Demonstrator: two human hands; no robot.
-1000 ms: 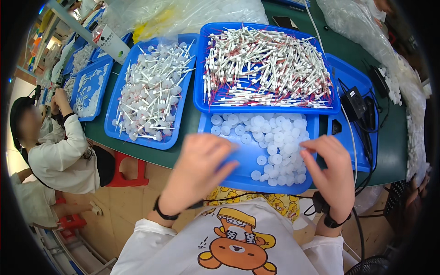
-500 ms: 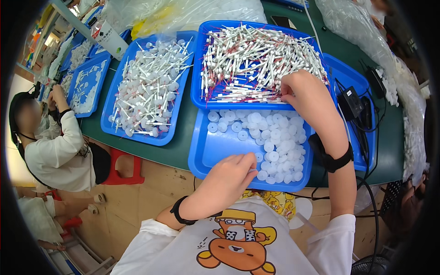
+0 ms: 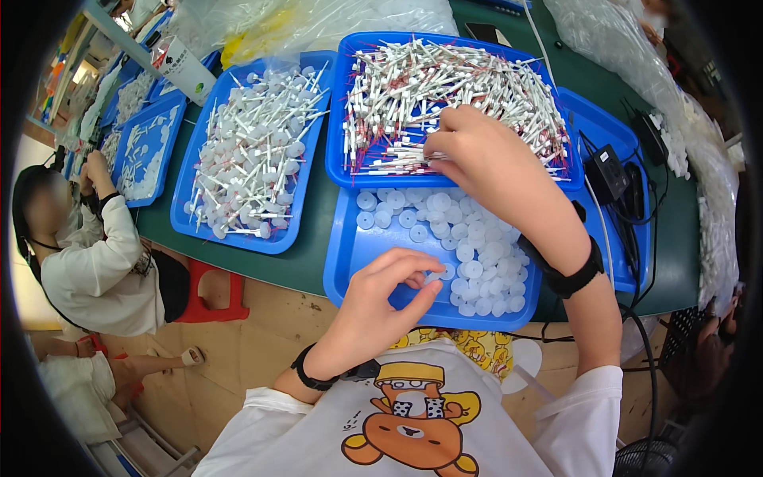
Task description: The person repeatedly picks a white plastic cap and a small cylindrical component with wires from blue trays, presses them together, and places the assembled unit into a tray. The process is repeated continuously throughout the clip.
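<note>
White, round plastic disc (image 3: 433,277) sits pinched in the left hand (image 3: 381,306) fingers above a glossy blue plastic tray (image 3: 350,262); right hand (image 3: 477,159) fingers grasp thin white sticks (image 3: 413,147) just beyond.

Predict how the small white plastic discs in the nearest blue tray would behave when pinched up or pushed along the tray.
The small white plastic discs look thin and flat, so probably very light and stiff. Lying flat in the near blue tray, they would likely slide rather than roll. The left hand pinches one by fingertips alone, suggesting they are fiddly to grip and easily dropped.
</note>
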